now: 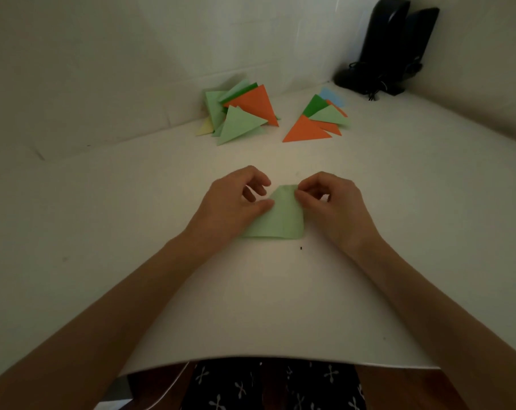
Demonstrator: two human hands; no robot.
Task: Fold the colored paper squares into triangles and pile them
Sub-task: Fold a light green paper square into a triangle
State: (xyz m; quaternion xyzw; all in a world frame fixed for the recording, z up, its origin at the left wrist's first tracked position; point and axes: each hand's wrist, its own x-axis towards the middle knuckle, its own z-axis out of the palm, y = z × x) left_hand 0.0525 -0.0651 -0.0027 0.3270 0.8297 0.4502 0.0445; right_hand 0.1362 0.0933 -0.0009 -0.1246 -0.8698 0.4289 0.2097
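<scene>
A light green paper lies on the white worktop, near the front edge and between both hands. It is pinned at its left side by the left hand, thumb pressed on the sheet and fingers curled loosely above it. Its upper right corner is pinched by the right hand, closed on the paper between thumb and fingertips. The fold appears to be in hand: the sheet is judged to be doubled over, with corners being matched at the top, though the crease itself cannot be made out. Two piles of folded triangles are seen well behind: a left pile of mostly green and orange pieces, and a right pile of orange, green and blue. Next, the corners would need to be aligned exactly, the crease pressed flat along its length, and the triangle carried back to a pile.
</scene>
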